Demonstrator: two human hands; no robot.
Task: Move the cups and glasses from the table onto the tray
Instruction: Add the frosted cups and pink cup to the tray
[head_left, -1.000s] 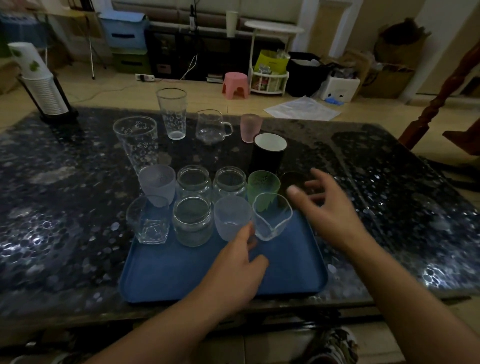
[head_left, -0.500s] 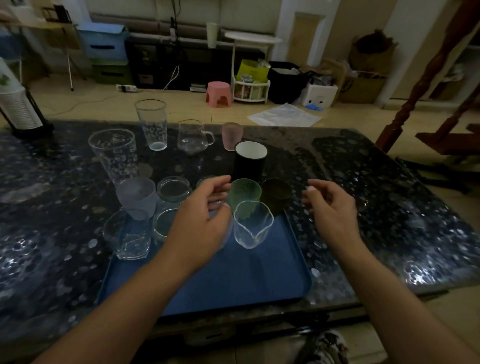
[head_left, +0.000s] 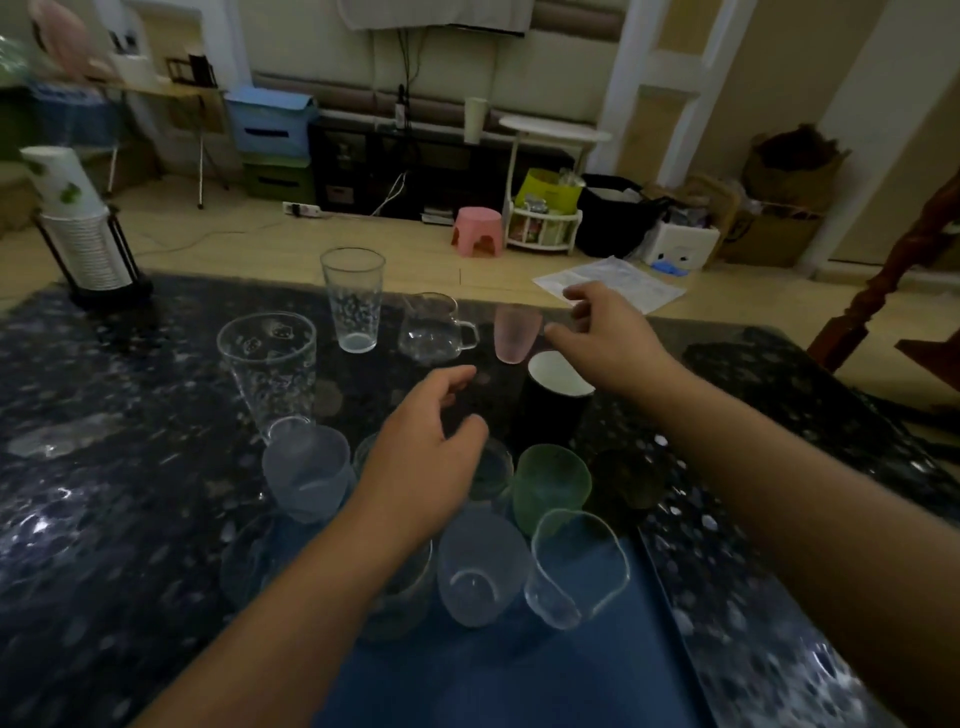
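Observation:
A blue tray (head_left: 519, 686) lies at the near edge of the dark speckled table (head_left: 104, 467) and carries several cups, among them a frosted cup (head_left: 480, 566), a clear spouted glass (head_left: 576, 564) and a green cup (head_left: 551, 480). Beyond the tray stand a black cup with a white inside (head_left: 553, 402), a pink cup (head_left: 516, 332), a clear handled pitcher (head_left: 434, 328), a tall clear glass (head_left: 353, 299) and a wide patterned glass (head_left: 270, 364). My right hand (head_left: 608, 338) is open, fingers spread just right of the pink cup. My left hand (head_left: 423, 457) hovers open over the tray's far cups.
A stack of paper cups in a black holder (head_left: 78, 228) stands at the table's far left corner. A dark cup (head_left: 626, 480) sits at the tray's right far corner. Past the table are a pink stool (head_left: 478, 231), boxes and a wooden stair post (head_left: 904, 270).
Both hands have moved away from the tray's near cups and reached farther across the table; my right hand now sits beside the pink cup. The camera has tilted up.

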